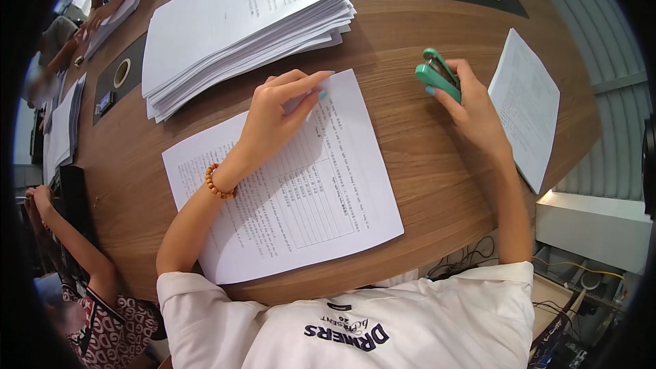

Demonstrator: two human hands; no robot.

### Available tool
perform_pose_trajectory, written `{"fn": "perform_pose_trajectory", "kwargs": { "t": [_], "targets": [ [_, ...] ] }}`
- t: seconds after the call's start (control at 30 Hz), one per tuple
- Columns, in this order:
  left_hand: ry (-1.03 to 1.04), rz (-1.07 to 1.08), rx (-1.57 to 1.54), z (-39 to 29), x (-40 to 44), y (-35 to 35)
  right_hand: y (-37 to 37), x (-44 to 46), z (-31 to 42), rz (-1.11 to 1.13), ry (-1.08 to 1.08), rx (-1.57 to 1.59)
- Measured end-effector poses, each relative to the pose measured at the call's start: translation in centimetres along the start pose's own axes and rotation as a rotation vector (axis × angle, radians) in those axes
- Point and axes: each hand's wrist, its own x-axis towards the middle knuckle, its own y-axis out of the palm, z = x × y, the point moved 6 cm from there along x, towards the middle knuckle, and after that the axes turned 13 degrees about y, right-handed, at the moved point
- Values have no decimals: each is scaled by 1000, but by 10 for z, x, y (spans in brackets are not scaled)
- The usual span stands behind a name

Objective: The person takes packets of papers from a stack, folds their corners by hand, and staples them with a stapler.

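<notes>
Printed sheets [321, 198] lie on the wooden table in front of me, turned at an angle. My left hand [277, 106], with a beaded bracelet at the wrist, rests over their upper part; its thumb and index finger pinch the top corner. To the right of the sheets, my right hand [471, 102] is wrapped round a green stapler [439, 76], held above the table. The stapler's jaws point up and to the left, apart from the paper.
A tall paper stack [239, 20] stands beyond my left hand. A thinner pile [526, 109] lies at the right table edge. Other people sit at the left, with more papers [65, 123]. Cables [471, 253] hang below the table's near edge.
</notes>
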Motion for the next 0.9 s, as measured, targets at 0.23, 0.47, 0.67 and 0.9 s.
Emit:
{"fn": "perform_pose_trajectory", "kwargs": {
  "t": [0.23,0.47,0.67,0.9],
  "targets": [
    [34,-80,-23,0,-2,-1,13,22,70,413,-281,-70],
    [124,-100,84,-7,-1,-3,23,34,96,442,-389,-254],
    [127,-104,106,-7,-1,-2,22,36,101,421,-451,-213],
    [137,-127,98,-7,-1,-3,-7,42,105,420,-368,-178]
  ]
}}
